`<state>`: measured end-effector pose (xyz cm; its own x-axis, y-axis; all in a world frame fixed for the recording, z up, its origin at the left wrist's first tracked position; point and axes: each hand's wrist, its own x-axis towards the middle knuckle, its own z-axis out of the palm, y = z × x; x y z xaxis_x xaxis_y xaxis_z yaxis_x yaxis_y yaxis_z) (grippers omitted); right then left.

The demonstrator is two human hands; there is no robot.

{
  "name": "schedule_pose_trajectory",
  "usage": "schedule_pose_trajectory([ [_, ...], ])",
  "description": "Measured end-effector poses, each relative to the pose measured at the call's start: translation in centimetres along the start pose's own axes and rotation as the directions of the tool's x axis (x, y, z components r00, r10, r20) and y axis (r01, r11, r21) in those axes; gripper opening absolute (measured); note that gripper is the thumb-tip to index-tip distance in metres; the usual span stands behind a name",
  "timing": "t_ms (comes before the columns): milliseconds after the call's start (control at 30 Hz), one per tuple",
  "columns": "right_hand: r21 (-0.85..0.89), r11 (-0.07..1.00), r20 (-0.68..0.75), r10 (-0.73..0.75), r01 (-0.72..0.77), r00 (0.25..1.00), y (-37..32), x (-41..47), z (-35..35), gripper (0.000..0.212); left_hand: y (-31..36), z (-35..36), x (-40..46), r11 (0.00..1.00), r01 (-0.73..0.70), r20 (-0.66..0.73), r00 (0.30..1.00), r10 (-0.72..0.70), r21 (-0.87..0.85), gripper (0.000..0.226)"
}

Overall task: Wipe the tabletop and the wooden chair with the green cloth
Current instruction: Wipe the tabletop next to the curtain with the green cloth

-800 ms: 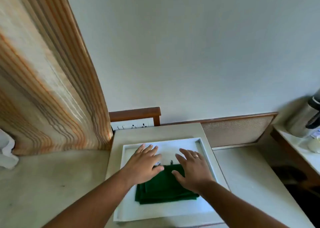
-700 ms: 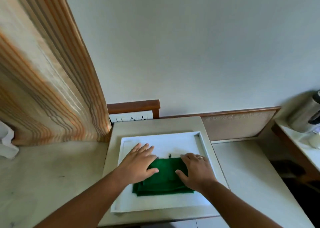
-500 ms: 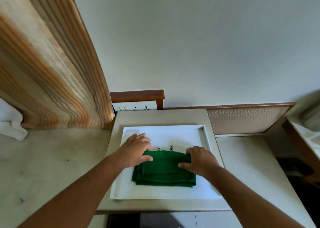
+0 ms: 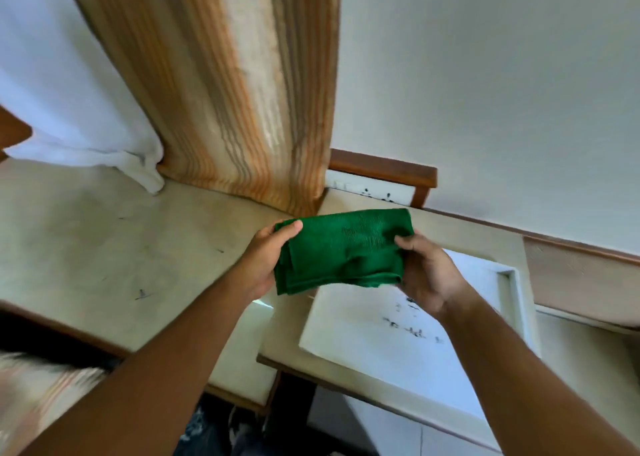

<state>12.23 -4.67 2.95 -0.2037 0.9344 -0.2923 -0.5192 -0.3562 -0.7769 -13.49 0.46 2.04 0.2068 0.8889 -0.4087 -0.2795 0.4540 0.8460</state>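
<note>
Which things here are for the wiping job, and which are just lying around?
For the job:
- green cloth, held up by the left hand and right hand
- tabletop

Just lying about:
- white tray on the table
- striped curtain
- white cloth

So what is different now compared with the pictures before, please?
The green cloth lay folded on the white tray with both hands flat on it. Now the left hand and right hand grip its two ends and hold it lifted above the table. The tray stays on the table, and the cloth stays folded.
</note>
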Motion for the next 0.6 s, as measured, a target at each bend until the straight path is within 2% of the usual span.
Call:
schedule_pose_trajectory([
  [33,-0.040,0.999,-0.001,0.027,-0.027,1.000,0.8,1.3,1.7,0.043,0.5,-1.5,0.0,1.000,0.002,-0.033,0.999,-0.002,-0.016,0.033],
  [100,-0.222,0.973,-0.092,0.046,-0.065,0.995,3.1,4.1,5.0,0.031,1.3,-5.3,0.1,1.000,-0.007,-0.087,0.996,0.007,-0.001,0.030],
  [167,-0.381,0.921,-0.212,-0.005,-0.077,0.977,5.7,6.7,8.1,0.031,1.8,-9.7,0.2,0.998,0.005,-0.128,0.992,0.004,0.066,0.025],
  [267,-0.498,0.860,-0.303,-0.050,-0.113,0.952,10.6,10.7,12.7,0.033,1.7,-18.1,0.6,0.982,0.081,-0.220,0.975,-0.043,0.169,0.019],
  [367,-0.608,0.745,-0.347,0.061,-0.274,0.936,15.3,14.8,16.2,0.033,0.6,-25.3,1.5,0.924,0.188,-0.274,0.957,-0.097,0.333,0.018],
  [433,-0.674,0.643,-0.384,0.117,-0.364,0.916,17.6,17.8,18.2,0.033,0.4,-29.0,2.6,0.904,0.200,-0.289,0.953,-0.090,0.377,0.023],
  [467,-0.727,0.567,-0.407,0.098,-0.387,0.908,18.3,19.1,18.9,0.036,0.6,-30.7,3.2,0.898,0.184,-0.313,0.948,-0.055,0.399,0.025],
  [500,-0.797,0.444,-0.445,0.026,-0.409,0.895,18.6,19.9,19.2,0.043,1.2,-32.0,3.6,0.885,0.155,-0.353,0.935,0.012,0.439,0.027],
  [533,-0.856,0.265,-0.480,-0.090,-0.444,0.873,18.9,20.7,19.5,0.053,1.8,-33.9,4.2,0.848,0.135,-0.408,0.907,0.103,0.513,0.028],
  [567,-0.875,0.080,-0.484,-0.211,-0.478,0.849,19.2,21.0,19.9,0.062,2.6,-36.0,4.8,0.767,0.137,-0.455,0.863,0.218,0.627,0.031],
  [600,-0.867,-0.036,-0.466,-0.291,-0.497,0.835,19.6,21.3,20.2,0.068,3.2,-38.3,5.2,0.630,0.171,-0.469,0.813,0.344,0.758,0.036],
])
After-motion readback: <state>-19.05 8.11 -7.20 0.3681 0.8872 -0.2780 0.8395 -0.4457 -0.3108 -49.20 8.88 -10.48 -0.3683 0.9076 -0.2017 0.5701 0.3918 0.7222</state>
